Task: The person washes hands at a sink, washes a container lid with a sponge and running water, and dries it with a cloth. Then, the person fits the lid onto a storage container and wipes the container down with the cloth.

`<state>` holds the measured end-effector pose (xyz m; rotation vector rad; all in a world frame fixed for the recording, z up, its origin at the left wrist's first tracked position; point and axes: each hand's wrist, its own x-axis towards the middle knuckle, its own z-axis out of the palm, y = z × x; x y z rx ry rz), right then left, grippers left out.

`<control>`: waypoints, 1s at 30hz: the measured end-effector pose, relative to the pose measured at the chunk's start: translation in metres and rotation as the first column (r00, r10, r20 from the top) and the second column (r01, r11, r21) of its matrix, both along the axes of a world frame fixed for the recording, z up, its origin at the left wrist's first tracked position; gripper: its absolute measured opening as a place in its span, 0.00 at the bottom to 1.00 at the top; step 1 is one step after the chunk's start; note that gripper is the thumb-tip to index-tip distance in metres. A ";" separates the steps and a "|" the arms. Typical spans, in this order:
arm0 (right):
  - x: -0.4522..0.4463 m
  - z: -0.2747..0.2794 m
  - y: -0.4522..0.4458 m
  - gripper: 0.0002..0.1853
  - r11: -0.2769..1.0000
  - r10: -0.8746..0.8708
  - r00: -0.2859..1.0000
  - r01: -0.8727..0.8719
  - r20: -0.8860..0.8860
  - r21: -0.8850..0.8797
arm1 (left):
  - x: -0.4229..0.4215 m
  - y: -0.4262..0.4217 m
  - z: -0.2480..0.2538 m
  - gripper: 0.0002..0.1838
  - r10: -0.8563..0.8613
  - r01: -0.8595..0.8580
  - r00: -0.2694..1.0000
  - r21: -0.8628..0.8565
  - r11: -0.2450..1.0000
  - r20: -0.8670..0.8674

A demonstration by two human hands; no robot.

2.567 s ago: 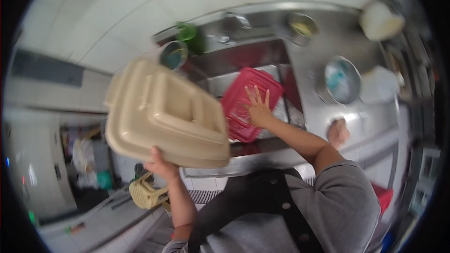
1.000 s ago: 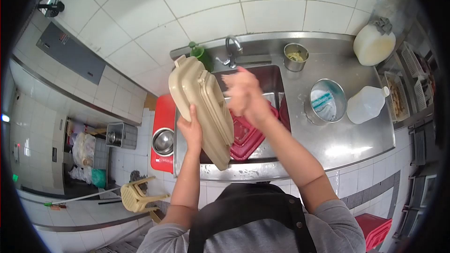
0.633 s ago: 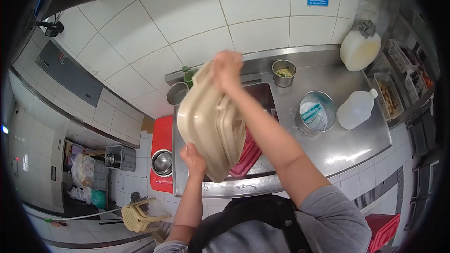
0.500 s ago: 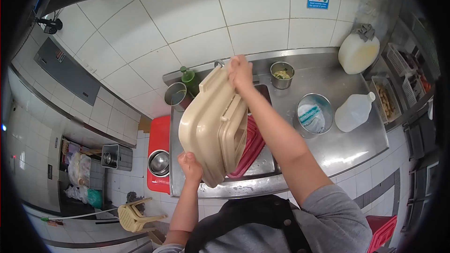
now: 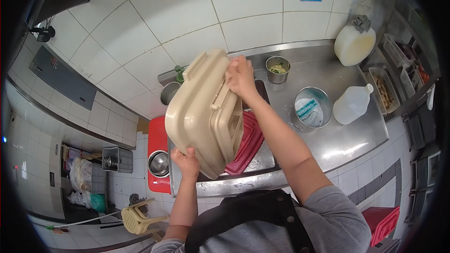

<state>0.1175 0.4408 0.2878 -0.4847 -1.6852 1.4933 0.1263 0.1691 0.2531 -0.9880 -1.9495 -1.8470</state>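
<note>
A large beige plastic lid (image 5: 194, 117), with a stepped rim and a recessed opening on its right side, is held tilted on its edge above the sink. My right hand (image 5: 240, 78) grips its upper right edge. Down at the lid's lower left, my left hand (image 5: 186, 163) is closed on the rim with the thumb up. Behind and below it, a red plastic lid (image 5: 248, 143) lies in the sink, partly hidden. The green bottle (image 5: 179, 72) and a metal container (image 5: 169, 93) are partly covered by the beige lid.
On the steel counter (image 5: 347, 147) stand a steel pot with a sponge in suds (image 5: 312, 108), a small pot of food scraps (image 5: 278, 69), a white jug (image 5: 354, 105) and a larger container (image 5: 355, 44). Left are a red box (image 5: 157, 131) bearing a steel bowl (image 5: 159, 164) and a stool (image 5: 137, 218).
Both hands have shifted the beige lid slightly left and up, turning it so more of its opening shows. It now covers more of the green bottle. The view has moved a little.
</note>
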 end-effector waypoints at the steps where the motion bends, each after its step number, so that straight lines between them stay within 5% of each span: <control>1: 0.003 0.003 -0.004 0.06 1.000 0.000 1.000 0.000 -0.002 0.004 | 0.000 0.001 0.003 0.30 0.021 -0.021 0.998 0.010 1.000 0.059; 3: 0.017 0.006 -0.029 0.06 0.887 -0.201 0.940 0.294 -0.274 0.357 | -0.002 0.002 0.008 0.29 0.048 -0.051 0.991 0.017 0.999 0.121; 4: 0.032 0.023 -0.045 0.07 0.852 -0.207 0.919 0.338 -0.336 0.400 | -0.006 0.002 0.010 0.29 0.033 -0.042 0.984 0.048 0.998 0.177; 9: 0.072 0.009 -0.122 0.03 0.814 -0.006 0.962 0.163 -0.272 0.558 | -0.015 0.019 0.011 0.29 0.006 -0.013 0.974 0.028 1.000 0.228; 11: 0.070 -0.014 -0.145 0.06 0.654 0.161 0.969 0.039 -0.189 0.755 | -0.015 0.031 0.016 0.21 -0.042 -0.001 0.961 0.154 0.988 0.272; 13: 0.058 -0.003 -0.134 0.09 0.629 0.163 0.964 0.061 -0.208 0.775 | -0.013 0.040 0.023 0.26 -0.003 -0.038 0.961 0.144 0.989 0.278; 15: 0.041 0.028 -0.117 0.15 0.661 0.090 0.961 0.140 -0.263 0.737 | -0.010 0.044 0.030 0.34 -0.072 -0.090 0.918 0.383 0.919 0.389; 16: 0.034 0.057 -0.109 0.18 0.708 0.010 0.957 0.197 -0.289 0.678 | -0.013 0.034 0.032 0.36 0.115 -0.118 0.971 0.001 0.993 0.208; 19: 0.024 0.095 -0.103 0.24 0.770 0.038 0.981 0.092 -0.190 0.631 | -0.019 0.024 0.038 0.32 -0.079 0.089 0.957 -0.022 0.996 0.278; 21: 0.021 0.081 -0.121 0.23 0.585 0.096 0.951 0.186 -0.295 0.789 | -0.024 0.029 0.046 0.30 -0.149 0.143 0.964 0.044 0.989 0.220; 23: 0.040 0.027 -0.150 0.22 0.491 0.146 0.965 0.122 -0.219 0.863 | -0.032 0.029 0.050 0.29 -0.190 0.122 0.952 0.271 0.955 0.241; 25: 0.060 -0.052 -0.166 0.21 0.451 0.058 0.970 0.186 -0.237 0.873 | -0.032 0.031 0.075 0.30 -0.202 0.010 0.900 0.446 0.895 0.386; 27: 0.088 -0.135 -0.166 0.22 0.430 0.134 0.990 -0.029 -0.032 0.902 | -0.041 0.024 0.083 0.33 -0.193 -0.101 0.877 0.561 0.821 0.440; 30: 0.091 -0.151 -0.160 0.22 0.529 0.152 0.985 -0.012 -0.081 0.849 | -0.035 0.013 0.079 0.34 -0.160 -0.087 0.892 0.507 0.857 0.423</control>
